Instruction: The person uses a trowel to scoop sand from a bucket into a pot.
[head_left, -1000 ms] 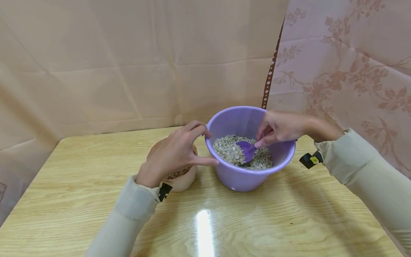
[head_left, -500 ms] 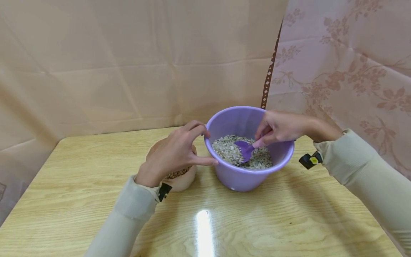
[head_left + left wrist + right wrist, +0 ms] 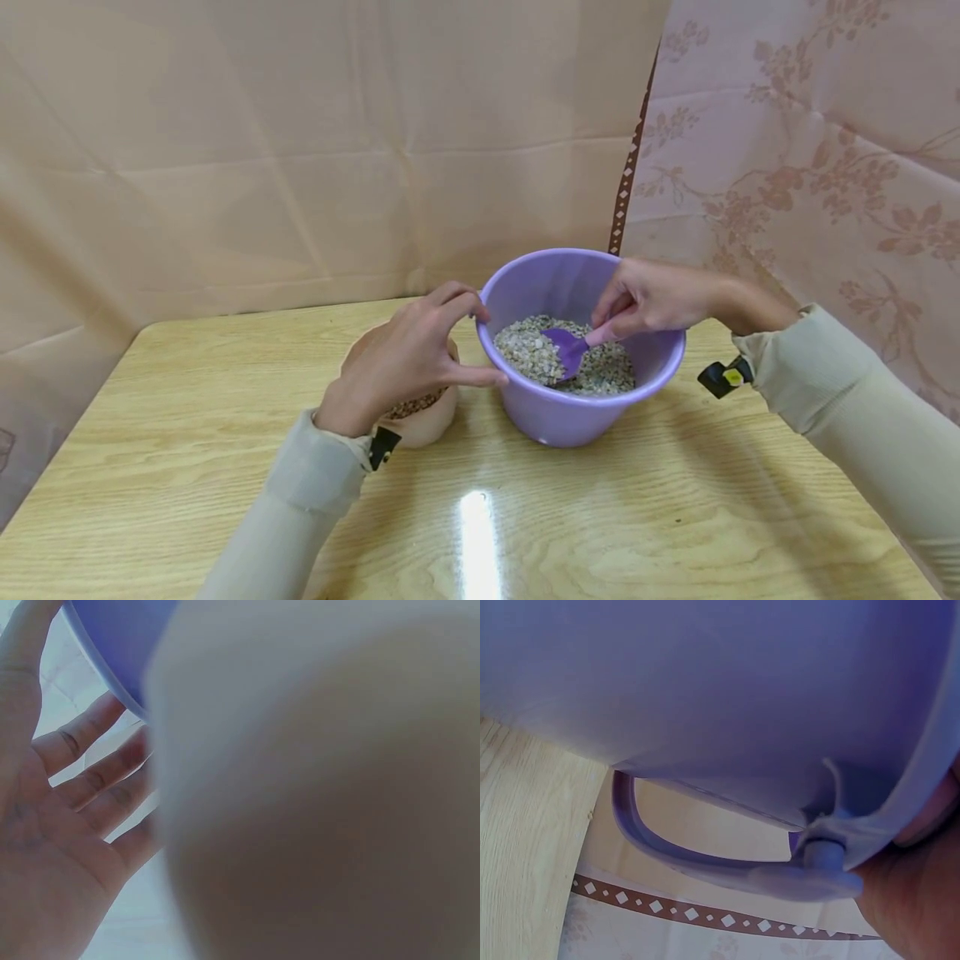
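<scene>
A light purple bucket (image 3: 577, 421) holds pale grey-white gravel (image 3: 528, 350). My right hand (image 3: 660, 296) reaches over its right rim and pinches the pink handle of a small purple scoop (image 3: 567, 350). The scoop's blade lies tilted, partly in the gravel. With the thumb and index finger spread apart, my left hand (image 3: 401, 354) touches the bucket's left rim. Its other fingers are extended loosely in the left wrist view. Beneath that hand stands a beige pot (image 3: 435, 421) with brown granules (image 3: 412, 406), mostly covered by the hand.
Everything stands on a wood-grain table (image 3: 187, 467). A beige curtain (image 3: 300, 167) hangs behind it, and a floral cloth (image 3: 810, 167) hangs on the right. The bucket's carrying handle (image 3: 697, 859) hangs outside it in the right wrist view.
The scoop has slid slightly left into the gravel, with my right hand gripping it. My left hand keeps its place at the bucket's rim.
</scene>
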{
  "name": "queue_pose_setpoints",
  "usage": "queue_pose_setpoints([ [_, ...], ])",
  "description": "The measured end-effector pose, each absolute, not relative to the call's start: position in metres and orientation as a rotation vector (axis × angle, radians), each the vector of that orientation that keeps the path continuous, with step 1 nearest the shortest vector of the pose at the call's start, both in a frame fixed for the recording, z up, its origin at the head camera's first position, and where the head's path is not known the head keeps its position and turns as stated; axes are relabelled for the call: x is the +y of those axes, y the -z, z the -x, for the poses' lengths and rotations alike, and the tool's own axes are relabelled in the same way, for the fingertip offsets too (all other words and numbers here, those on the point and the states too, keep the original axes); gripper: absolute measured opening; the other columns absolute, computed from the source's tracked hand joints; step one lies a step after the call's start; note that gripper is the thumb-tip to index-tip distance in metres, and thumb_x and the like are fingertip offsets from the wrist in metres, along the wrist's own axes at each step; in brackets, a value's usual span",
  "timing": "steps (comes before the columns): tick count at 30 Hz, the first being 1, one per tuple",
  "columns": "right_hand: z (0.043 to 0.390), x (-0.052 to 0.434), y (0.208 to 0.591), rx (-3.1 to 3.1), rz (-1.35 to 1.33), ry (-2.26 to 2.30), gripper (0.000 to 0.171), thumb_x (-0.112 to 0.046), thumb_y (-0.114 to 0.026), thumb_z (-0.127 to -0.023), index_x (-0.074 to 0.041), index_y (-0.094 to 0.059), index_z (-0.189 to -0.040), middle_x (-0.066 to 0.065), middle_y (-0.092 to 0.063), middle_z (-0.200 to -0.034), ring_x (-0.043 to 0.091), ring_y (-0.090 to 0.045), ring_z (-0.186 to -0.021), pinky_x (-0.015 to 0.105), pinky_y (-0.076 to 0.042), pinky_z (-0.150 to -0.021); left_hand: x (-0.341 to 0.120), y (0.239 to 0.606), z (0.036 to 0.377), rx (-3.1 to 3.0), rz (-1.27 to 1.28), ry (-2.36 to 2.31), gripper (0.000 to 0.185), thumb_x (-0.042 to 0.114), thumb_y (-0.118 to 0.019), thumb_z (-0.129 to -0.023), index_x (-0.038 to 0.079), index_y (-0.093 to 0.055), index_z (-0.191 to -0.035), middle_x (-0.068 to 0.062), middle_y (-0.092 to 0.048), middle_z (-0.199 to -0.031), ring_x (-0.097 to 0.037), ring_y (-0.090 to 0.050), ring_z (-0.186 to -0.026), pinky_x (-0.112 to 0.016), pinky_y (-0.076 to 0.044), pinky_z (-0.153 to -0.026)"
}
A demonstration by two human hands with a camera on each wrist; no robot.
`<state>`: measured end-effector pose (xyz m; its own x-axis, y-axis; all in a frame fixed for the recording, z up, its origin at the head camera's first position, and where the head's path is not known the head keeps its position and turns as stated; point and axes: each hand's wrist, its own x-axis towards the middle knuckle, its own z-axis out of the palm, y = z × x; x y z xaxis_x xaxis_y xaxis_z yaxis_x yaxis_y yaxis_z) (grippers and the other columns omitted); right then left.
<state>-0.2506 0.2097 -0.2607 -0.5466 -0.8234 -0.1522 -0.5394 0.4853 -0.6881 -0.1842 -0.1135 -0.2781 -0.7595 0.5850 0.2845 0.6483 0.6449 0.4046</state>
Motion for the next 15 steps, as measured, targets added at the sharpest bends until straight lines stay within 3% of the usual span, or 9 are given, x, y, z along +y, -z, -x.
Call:
queue_pose_setpoints([
  [15, 0.2489, 0.2078, 0.2614, 2.263, 1.121, 0.862, 0.007, -0.018, -0.073, -0.092, -0.017, -0.08, -0.091, -0.005, -0.067, -0.062, 0.002, -0.046, -0.045, 0.016, -0.035, -0.039, -0.1149, 0.2765, 0.1854, -2.743, 1.039, 0.763, 0.062, 0.061, -0.079, -0.073, 0.018, -0.064, -0.114, 0.005, -0.055, -0.122, -0.001, -0.059, -0.065, -0.021, -0.05, -0.056],
])
